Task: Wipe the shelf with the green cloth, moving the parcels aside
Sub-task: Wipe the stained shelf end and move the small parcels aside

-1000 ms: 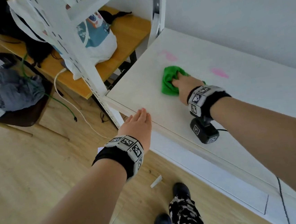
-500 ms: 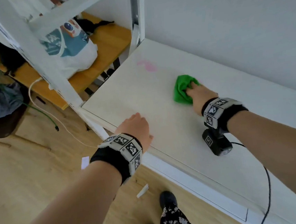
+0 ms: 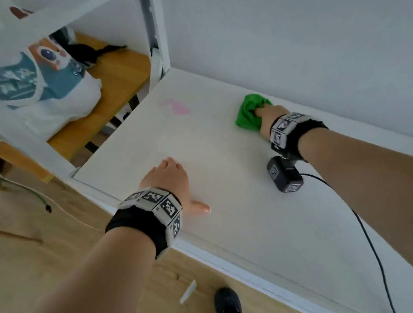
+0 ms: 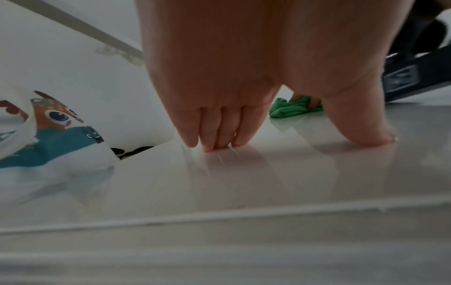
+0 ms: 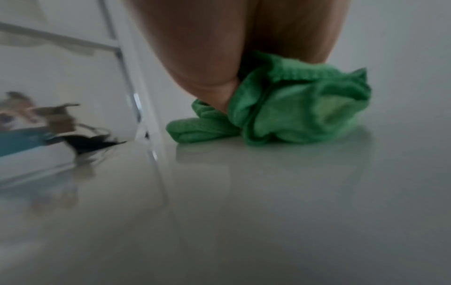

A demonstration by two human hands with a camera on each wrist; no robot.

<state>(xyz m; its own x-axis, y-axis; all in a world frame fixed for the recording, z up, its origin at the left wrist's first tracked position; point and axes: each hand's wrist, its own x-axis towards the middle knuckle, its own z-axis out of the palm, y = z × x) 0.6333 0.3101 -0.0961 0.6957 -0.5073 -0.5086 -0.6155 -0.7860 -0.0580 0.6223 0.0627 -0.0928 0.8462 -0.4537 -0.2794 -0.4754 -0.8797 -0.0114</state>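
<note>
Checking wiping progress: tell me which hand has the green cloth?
The right hand, bunching the green cloth near the wall; the left hand rests bare on the shelf.

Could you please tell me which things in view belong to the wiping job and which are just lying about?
Job: green cloth, gripped by the right hand; shelf; pink smear; left hand resting on the shelf.

Lying about: printed bag, wooden bench, floor cables.

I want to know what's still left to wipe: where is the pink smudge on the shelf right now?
In the head view the pink smudge lies on the shelf near its far left corner, left of the green cloth held by the right hand.
</note>
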